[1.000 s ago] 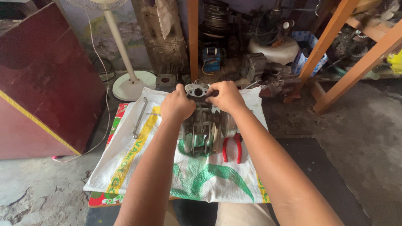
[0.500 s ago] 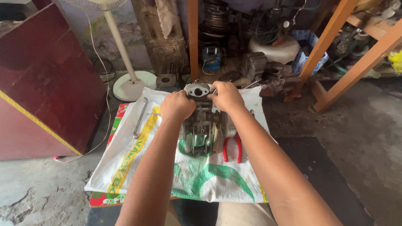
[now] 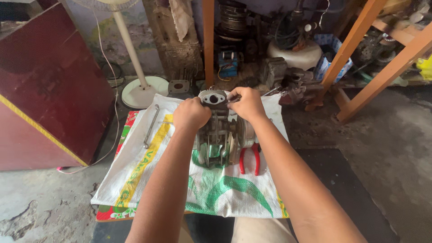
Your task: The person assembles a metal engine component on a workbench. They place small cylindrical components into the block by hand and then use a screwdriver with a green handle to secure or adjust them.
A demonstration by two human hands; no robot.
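Little has changed in the last second: both hands, left hand (image 3: 191, 114) and right hand (image 3: 246, 104), stay clamped on the engine (image 3: 220, 135), pliers (image 3: 249, 158) at 4 o'clock.

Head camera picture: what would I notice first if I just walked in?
First, the two bare arms reaching to the middle, where the left hand and right hand grip a grey metal engine part standing on a white woven sack. Next, the red-handled pliers lying just right of the part. Then the big dark red board leaning at the left.
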